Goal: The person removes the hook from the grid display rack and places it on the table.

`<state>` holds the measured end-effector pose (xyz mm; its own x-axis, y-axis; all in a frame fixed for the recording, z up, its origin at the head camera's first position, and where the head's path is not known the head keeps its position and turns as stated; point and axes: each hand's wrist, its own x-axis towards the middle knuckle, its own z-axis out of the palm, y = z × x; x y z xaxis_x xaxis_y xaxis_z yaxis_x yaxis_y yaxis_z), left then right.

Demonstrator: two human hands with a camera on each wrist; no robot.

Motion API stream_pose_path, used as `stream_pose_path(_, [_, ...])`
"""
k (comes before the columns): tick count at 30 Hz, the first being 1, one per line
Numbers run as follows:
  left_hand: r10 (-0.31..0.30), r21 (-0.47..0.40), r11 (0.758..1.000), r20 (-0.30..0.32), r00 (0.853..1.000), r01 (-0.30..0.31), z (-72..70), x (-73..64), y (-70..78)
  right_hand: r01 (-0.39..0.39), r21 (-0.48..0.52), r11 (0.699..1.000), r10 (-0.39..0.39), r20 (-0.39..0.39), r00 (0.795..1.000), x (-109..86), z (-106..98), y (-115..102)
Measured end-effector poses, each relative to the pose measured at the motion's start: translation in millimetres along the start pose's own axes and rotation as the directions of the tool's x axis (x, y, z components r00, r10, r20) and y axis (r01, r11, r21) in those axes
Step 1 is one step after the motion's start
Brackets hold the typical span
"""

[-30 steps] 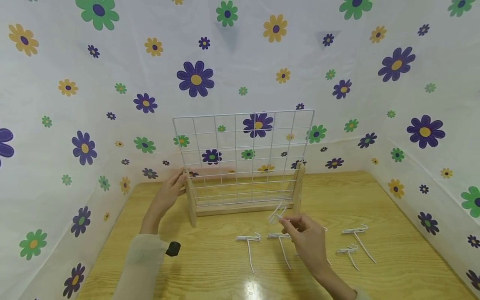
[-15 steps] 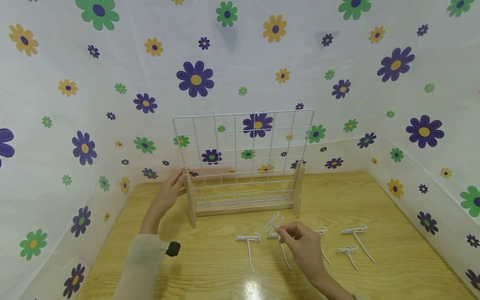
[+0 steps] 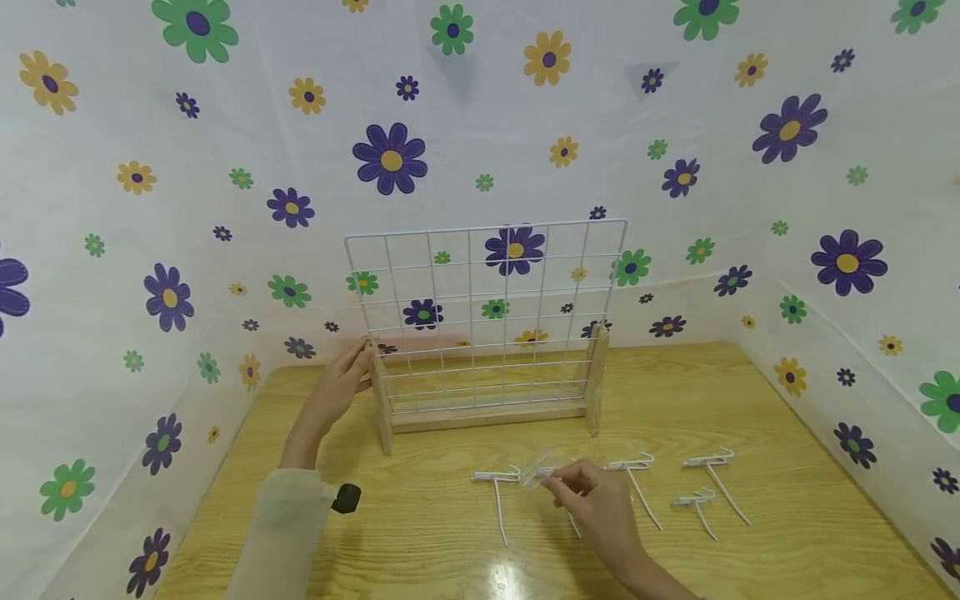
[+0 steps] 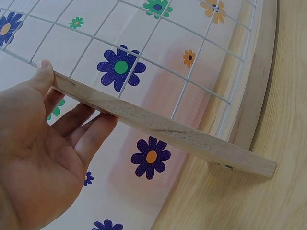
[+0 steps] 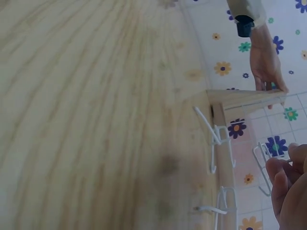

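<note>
My left hand (image 3: 333,390) holds the left wooden upright (image 3: 382,400) of a stand that carries a white wire grid panel (image 3: 471,283). In the left wrist view the thumb lies on the upright's end (image 4: 158,125) and several fingers lie beneath it. My right hand (image 3: 600,502) pinches a white wire hook (image 5: 259,163) between thumb and fingertips, in front of the panel and apart from it. In the head view that hook looks blurred. Behind the right hand, another hook on the table is partly hidden.
More white hooks lie on the wooden table (image 3: 420,517): one at left (image 3: 497,477), one right of my hand (image 3: 633,466), a long one (image 3: 708,461) and a short one (image 3: 697,501) farther right. Flower-printed sheeting (image 3: 480,125) surrounds the table's back and sides.
My right hand has moved down and slightly left, away from the panel, with the hook still pinched. A hook it partly covered now shows on its right. The left hand has stayed put.
</note>
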<state>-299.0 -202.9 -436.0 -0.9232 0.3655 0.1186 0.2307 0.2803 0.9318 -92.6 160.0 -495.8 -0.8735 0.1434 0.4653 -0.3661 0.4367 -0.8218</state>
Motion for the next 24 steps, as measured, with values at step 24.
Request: stream_pose_path(24, [-0.02, 0.004, 1.0, 0.002, 1.0, 0.02, 0.6, -0.5, 1.9, -0.08, -0.201, 0.976, 0.106, 0.123, 0.987, -13.6, 8.0, 11.2])
